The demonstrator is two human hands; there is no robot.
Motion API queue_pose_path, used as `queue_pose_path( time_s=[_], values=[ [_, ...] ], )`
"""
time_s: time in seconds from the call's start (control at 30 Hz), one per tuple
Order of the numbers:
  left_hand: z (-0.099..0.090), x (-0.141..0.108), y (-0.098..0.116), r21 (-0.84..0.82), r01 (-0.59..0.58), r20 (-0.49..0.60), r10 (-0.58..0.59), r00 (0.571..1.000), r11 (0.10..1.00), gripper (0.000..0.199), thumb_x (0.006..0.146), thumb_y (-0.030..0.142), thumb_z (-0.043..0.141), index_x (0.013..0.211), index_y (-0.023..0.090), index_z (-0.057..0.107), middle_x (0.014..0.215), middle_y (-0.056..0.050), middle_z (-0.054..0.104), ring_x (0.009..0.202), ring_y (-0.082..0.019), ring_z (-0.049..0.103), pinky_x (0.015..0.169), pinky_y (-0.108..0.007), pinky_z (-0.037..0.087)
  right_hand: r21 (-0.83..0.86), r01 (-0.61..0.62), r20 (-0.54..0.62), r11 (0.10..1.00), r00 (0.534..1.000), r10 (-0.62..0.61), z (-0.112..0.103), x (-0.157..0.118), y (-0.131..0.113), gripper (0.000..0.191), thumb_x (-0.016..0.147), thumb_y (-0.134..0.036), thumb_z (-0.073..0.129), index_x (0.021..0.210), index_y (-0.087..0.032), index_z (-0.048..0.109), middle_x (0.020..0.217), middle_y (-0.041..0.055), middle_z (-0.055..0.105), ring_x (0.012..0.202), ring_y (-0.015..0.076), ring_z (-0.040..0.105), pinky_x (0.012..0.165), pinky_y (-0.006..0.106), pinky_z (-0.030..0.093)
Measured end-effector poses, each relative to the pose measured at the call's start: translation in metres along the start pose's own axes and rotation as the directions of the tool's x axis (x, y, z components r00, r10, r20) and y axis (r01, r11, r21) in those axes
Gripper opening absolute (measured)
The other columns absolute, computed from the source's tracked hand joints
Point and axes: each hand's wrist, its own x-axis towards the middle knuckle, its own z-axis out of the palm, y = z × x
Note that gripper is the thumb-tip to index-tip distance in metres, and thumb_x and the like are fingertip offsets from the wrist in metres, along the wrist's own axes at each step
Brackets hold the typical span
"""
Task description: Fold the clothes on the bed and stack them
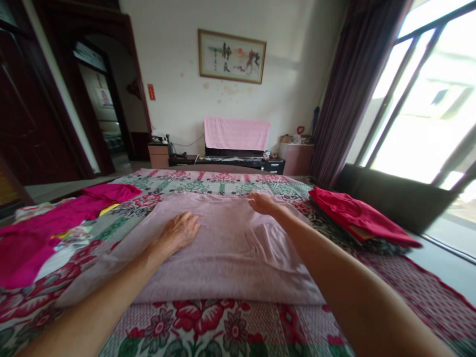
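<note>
Two hands touch pale pink cloth; framed calligraphy hangs beyond.

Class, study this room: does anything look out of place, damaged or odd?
Brownish stains mar the otherwise pale wall below the picture. The cloth is creased near the right hand, smoother by the left hand.

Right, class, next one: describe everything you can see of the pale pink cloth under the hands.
The pale pink cloth looks thin, soft and plain. It lies spread on the floral bedspread, mostly flat, with creases bunched toward the right. The left hand rests flat on it; the right hand curls at its far edge.
</note>
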Motion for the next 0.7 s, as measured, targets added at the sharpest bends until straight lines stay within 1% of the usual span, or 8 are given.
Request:
queue_pose_path(
  time_s=[0.1, 0.13, 0.2, 0.27, 0.33, 0.43, 0.53, 0.7],
  values=[
    [-0.002, 0.000, 0.001, 0.006, 0.013, 0.016, -0.013, 1.000, 1.000, 0.035, 0.094, 0.033, 0.035, 0.115, 0.019, 0.060, 0.114, -0.009, 0.059, 0.103, -0.022, 0.058, 0.091, -0.034, 0.044, 0.009, 0.005, -0.009, 1.000, 1.000, -0.004, 0.014, 0.016, -0.009, 0.037, 0.092, -0.020, 0.034, 0.108, -0.017, 0.067, 0.112, 0.0103, 0.068, 0.104, 0.0207, 0.061, 0.089, 0.028, 0.044],
    [-0.002, 0.000, 0.001, 0.009, 0.012, 0.021, -0.012, 1.000, 1.000, 0.035, 0.094, 0.033, 0.034, 0.114, 0.020, 0.060, 0.113, -0.009, 0.059, 0.103, -0.022, 0.058, 0.091, -0.034, 0.044, 0.014, 0.010, -0.009, 1.000, 1.000, -0.010, 0.019, 0.020, -0.011, 0.037, 0.093, -0.021, 0.033, 0.108, -0.017, 0.067, 0.113, 0.0102, 0.068, 0.104, 0.0207, 0.060, 0.089, 0.028, 0.044],
    [-0.002, 0.001, 0.001, 0.008, 0.004, 0.027, -0.005, 1.000, 1.000, 0.034, 0.094, 0.033, 0.034, 0.112, 0.020, 0.060, 0.110, -0.009, 0.059, 0.102, -0.022, 0.058, 0.091, -0.034, 0.044, 0.030, -0.009, -0.029, 0.999, 1.000, 0.010, 0.029, 0.025, -0.014, 0.039, 0.094, -0.025, 0.031, 0.114, -0.019, 0.064, 0.118, 0.0102, 0.065, 0.107, 0.0217, 0.059, 0.089, 0.031, 0.044],
    [-0.002, 0.001, 0.000, 0.000, 0.001, 0.023, -0.001, 1.000, 1.000, 0.033, 0.094, 0.033, 0.034, 0.110, 0.020, 0.061, 0.108, -0.009, 0.059, 0.101, -0.022, 0.058, 0.090, -0.034, 0.044, 0.056, -0.070, -0.070, 0.996, 0.995, 0.074, 0.037, 0.026, -0.015, 0.041, 0.095, -0.030, 0.029, 0.120, -0.022, 0.060, 0.122, 0.0103, 0.062, 0.110, 0.0240, 0.057, 0.089, 0.036, 0.045],
    [-0.001, 0.000, 0.000, -0.009, 0.002, 0.011, -0.002, 1.000, 1.000, 0.033, 0.094, 0.033, 0.035, 0.108, 0.020, 0.061, 0.108, -0.010, 0.059, 0.099, -0.022, 0.058, 0.089, -0.036, 0.044, 0.079, -0.125, -0.101, 0.989, 0.986, 0.133, 0.041, 0.024, -0.017, 0.043, 0.095, -0.035, 0.027, 0.119, -0.025, 0.061, 0.123, 0.0096, 0.060, 0.111, 0.0256, 0.055, 0.089, 0.040, 0.045],
    [0.000, 0.000, 0.000, -0.020, 0.002, 0.003, -0.002, 1.000, 1.000, 0.032, 0.094, 0.034, 0.036, 0.107, 0.020, 0.061, 0.108, -0.010, 0.059, 0.099, -0.023, 0.058, 0.089, -0.036, 0.044, 0.076, -0.133, -0.103, 0.988, 0.985, 0.140, 0.042, 0.019, -0.020, 0.044, 0.096, -0.037, 0.024, 0.114, -0.026, 0.063, 0.122, 0.0090, 0.059, 0.112, 0.0257, 0.054, 0.090, 0.042, 0.044],
    [-0.001, -0.001, 0.001, -0.026, 0.004, 0.008, -0.003, 1.000, 1.000, 0.033, 0.094, 0.034, 0.034, 0.107, 0.020, 0.061, 0.109, -0.011, 0.059, 0.100, -0.023, 0.057, 0.089, -0.037, 0.044, 0.058, -0.102, -0.076, 0.993, 0.991, 0.106, 0.039, 0.017, -0.023, 0.044, 0.095, -0.039, 0.025, 0.117, -0.026, 0.061, 0.128, 0.0090, 0.056, 0.117, 0.0268, 0.050, 0.095, 0.046, 0.041],
    [-0.005, -0.002, 0.002, -0.029, 0.025, 0.031, -0.024, 0.999, 0.999, 0.033, 0.094, 0.035, 0.034, 0.108, 0.021, 0.061, 0.110, -0.008, 0.058, 0.100, -0.022, 0.057, 0.090, -0.035, 0.044, 0.068, -0.100, 0.053, 0.993, 0.994, 0.097, 0.033, 0.027, -0.023, 0.048, 0.096, -0.042, 0.020, 0.127, -0.025, 0.054, 0.143, 0.0059, 0.045, 0.131, 0.0290, 0.037, 0.101, 0.056, 0.033]
  ],
)
